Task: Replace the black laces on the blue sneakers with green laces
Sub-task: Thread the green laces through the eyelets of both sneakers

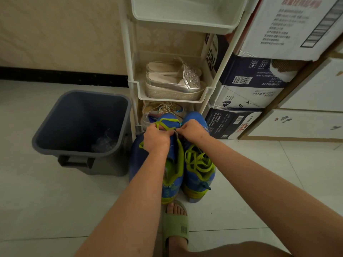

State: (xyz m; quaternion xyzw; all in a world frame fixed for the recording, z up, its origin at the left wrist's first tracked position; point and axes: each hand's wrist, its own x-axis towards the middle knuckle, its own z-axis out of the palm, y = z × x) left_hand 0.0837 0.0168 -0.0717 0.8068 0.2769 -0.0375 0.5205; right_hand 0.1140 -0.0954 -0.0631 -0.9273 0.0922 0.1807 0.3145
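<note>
Green lace [167,120] in left hand [156,138] and right hand [193,131], atop blue sneaker [135,158]

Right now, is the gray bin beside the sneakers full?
No, the gray bin holds only some crumpled clear plastic at its bottom.

left sneaker's [172,175] eyelets hidden by hands [156,138]; carton print [289,21] blurred

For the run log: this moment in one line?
left hand: pinches green lace | right hand: pinches same lace | left sneaker: partly laced | right sneaker: green-laced
</note>
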